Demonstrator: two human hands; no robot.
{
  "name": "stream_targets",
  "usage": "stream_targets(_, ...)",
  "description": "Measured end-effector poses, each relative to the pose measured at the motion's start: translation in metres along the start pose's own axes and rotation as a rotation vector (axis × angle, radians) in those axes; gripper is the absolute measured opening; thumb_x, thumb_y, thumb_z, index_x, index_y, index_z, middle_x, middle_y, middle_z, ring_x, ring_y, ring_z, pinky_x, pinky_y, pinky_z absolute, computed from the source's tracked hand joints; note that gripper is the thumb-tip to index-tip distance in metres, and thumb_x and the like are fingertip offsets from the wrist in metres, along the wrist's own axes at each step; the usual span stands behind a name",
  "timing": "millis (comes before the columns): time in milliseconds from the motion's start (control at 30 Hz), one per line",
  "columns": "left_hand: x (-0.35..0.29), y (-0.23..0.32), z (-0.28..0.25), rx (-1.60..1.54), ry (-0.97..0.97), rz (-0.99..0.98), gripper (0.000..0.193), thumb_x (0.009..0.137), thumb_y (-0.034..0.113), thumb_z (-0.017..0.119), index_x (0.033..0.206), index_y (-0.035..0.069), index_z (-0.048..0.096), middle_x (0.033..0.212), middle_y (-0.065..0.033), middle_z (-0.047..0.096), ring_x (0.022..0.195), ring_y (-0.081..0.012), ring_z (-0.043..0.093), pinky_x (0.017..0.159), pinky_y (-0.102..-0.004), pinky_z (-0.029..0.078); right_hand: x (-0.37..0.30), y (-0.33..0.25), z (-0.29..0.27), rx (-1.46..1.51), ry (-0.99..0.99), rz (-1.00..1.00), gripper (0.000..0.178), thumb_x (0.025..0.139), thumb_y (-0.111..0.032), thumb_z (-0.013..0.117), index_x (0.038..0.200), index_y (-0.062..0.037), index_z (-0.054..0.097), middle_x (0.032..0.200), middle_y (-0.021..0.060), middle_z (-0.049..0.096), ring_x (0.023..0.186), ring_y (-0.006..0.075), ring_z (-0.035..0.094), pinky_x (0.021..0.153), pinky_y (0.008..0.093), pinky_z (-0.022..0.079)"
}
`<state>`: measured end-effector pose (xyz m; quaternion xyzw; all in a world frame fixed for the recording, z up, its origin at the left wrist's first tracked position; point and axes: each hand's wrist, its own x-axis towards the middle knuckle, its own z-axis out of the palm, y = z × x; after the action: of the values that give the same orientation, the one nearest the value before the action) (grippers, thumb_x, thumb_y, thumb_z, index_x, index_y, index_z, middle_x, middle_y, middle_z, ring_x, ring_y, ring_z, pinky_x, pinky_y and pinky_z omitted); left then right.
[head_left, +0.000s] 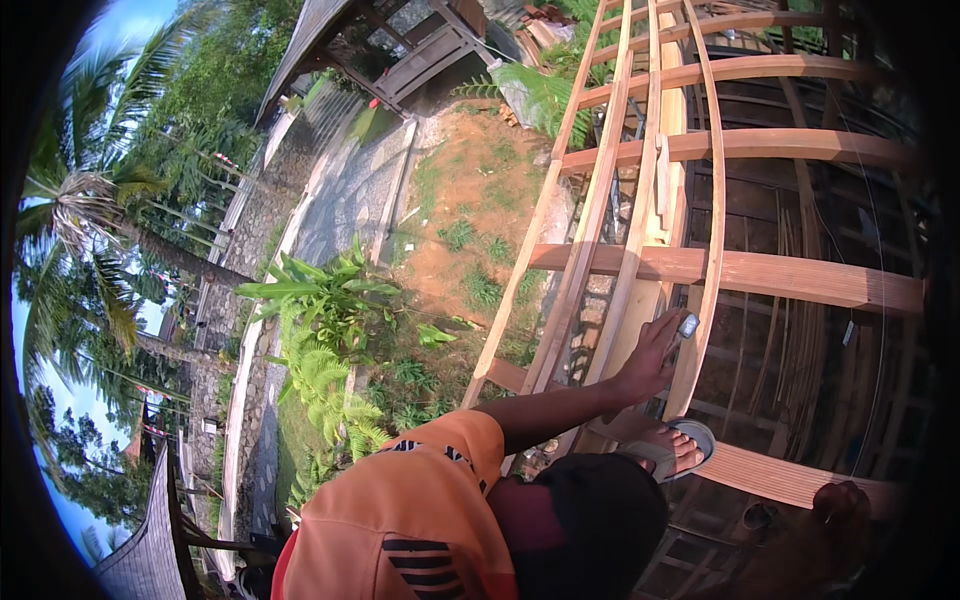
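Observation:
My left arm, in an orange sleeve, reaches across the timber roof frame. The left hand (650, 352) is closed around a small tool with a shiny grey end (688, 325), whose kind I cannot make out. It is beside a long thin batten (712, 230). In deep shadow at the lower right, my right hand (838, 503) looks curled, close to a reddish crossbeam (790, 478). Whatever it may hold is hidden by the dark. My sandalled foot (685, 450) rests by that same beam, just below the left hand.
Several rafters (800, 275) cross the long battens, with open gaps between. A short wood strip (661, 180) lies along a wide board. Far below are loose planks in shadow, bare soil (470, 190), green plants (330, 330) and a paved path (345, 205). A thin wire hangs at right.

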<state>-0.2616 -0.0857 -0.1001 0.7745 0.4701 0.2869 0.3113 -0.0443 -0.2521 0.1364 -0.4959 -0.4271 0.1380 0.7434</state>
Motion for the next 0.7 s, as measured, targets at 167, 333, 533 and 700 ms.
stream_targets(167,0.061,0.157,-0.021,-0.255,-0.158,0.263,0.077,0.075,-0.006,0.053,0.15,-0.003,0.034,0.147,-0.0228,0.038,0.131,-0.0325,0.046,0.107,-0.0354,0.037,-0.053,0.059,-0.012,-0.043,-0.182,0.682,0.072,0.091,-0.041,0.067,0.144,0.0027,0.044,0.138,0.0162,0.055,0.127,0.026,0.052,0.108,0.0389,0.037)
stream_targets(333,0.064,0.282,0.01,-0.795,-0.667,0.196,0.068,0.085,-0.006,0.044,0.15,-0.004,0.024,0.121,-0.0079,0.048,0.098,-0.0107,0.052,0.091,-0.0288,0.044,-0.072,0.046,-0.021,0.297,-0.19,0.641,0.092,0.084,-0.029,0.079,0.15,0.0029,0.023,0.129,0.0176,0.053,0.125,0.0264,0.05,0.108,0.0386,0.036)
stream_targets(533,0.006,0.357,0.07,-0.593,-1.193,0.35,0.067,0.091,0.007,0.06,0.148,-0.007,0.028,0.152,-0.0168,0.027,0.138,-0.0232,0.037,0.116,-0.0395,0.03,-0.1,-0.014,-0.118,0.404,0.297,0.708,0.059,0.089,-0.013,0.071,0.136,-0.0015,0.038,0.108,0.0066,0.055,0.088,0.0133,0.062,0.078,0.0296,0.054)
stream_targets(700,-0.033,0.291,0.153,-0.222,-1.637,-0.113,0.065,0.101,0.036,0.058,0.145,-0.006,0.036,0.139,-0.0186,0.048,0.13,-0.0226,0.048,0.105,-0.0386,0.043,-0.232,0.036,-0.206,-0.35,0.644,0.607,0.038,0.09,-0.011,0.07,0.118,-0.0009,0.046,0.09,0.0057,0.061,0.078,0.0101,0.061,0.068,0.0278,0.054)
